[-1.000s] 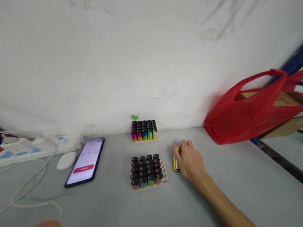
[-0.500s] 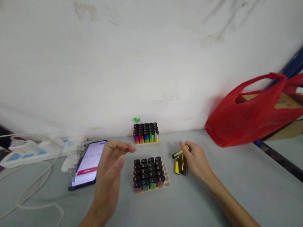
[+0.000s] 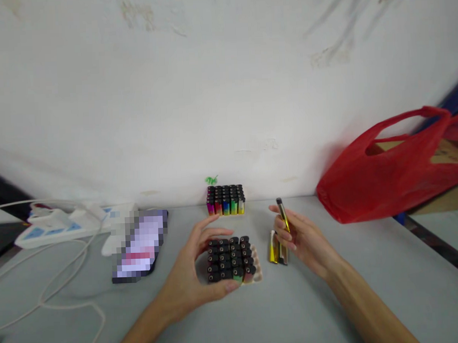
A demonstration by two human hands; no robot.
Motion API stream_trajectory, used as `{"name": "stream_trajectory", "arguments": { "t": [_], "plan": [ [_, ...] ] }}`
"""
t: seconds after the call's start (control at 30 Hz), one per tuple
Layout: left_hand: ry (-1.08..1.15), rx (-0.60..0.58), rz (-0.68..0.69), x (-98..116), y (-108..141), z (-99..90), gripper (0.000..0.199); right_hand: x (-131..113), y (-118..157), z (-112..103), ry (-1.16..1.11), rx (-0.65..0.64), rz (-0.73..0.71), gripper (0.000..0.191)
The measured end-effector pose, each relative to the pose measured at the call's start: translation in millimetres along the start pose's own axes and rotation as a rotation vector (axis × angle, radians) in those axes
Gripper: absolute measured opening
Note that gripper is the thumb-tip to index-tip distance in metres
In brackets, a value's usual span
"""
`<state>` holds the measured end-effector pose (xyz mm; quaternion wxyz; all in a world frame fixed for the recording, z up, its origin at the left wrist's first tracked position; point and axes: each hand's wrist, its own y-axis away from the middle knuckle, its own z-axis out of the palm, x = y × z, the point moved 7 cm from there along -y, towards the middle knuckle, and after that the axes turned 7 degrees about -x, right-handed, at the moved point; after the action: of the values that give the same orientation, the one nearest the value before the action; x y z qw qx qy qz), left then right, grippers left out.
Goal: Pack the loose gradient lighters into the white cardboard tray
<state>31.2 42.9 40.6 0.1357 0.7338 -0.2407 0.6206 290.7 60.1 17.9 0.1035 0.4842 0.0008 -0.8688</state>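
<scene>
A pale tray with round sockets stands near the middle, holding several rows of black-topped lighters. Its right-hand column of sockets is bare. My left hand curves around the tray's left side, thumb along the front and fingers at the back, gripping it. In my right hand a gold lighter is pinched, black end up and slightly tilted. Right below those fingers, a few more gold lighters lie on the table, partly covered by the hand.
Against the wall stands another block of colourful lighters. To the left are a phone, a white power strip and loose white cables. A red bag with cardboard inside sits at the right of the grey table.
My left hand has moved right and closed around the tray. My right hand has lifted a gold lighter off the others and turned it upright. The view has shifted slightly.
</scene>
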Motion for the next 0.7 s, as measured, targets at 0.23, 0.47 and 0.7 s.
{"name": "stream_trajectory", "arguments": {
  "t": [0.23, 0.47, 0.7],
  "plan": [
    [0.052, -0.078, -0.116, -9.9, -0.3, -0.8, 0.124, 6.0, 1.7, 15.4, -0.013, -0.177, 0.049, 0.04],
    [0.068, -0.15, -0.141, -21.3, -1.5, 0.0, 0.132, 6.5, 4.6, 22.1, 0.178, -0.203, 0.005, 0.043],
    [-0.101, -0.175, -0.1, -20.8, -5.0, -0.4, 0.125, 19.6, 4.1, 25.9, 0.042, -0.271, 0.143, 0.06]
  ]
}}
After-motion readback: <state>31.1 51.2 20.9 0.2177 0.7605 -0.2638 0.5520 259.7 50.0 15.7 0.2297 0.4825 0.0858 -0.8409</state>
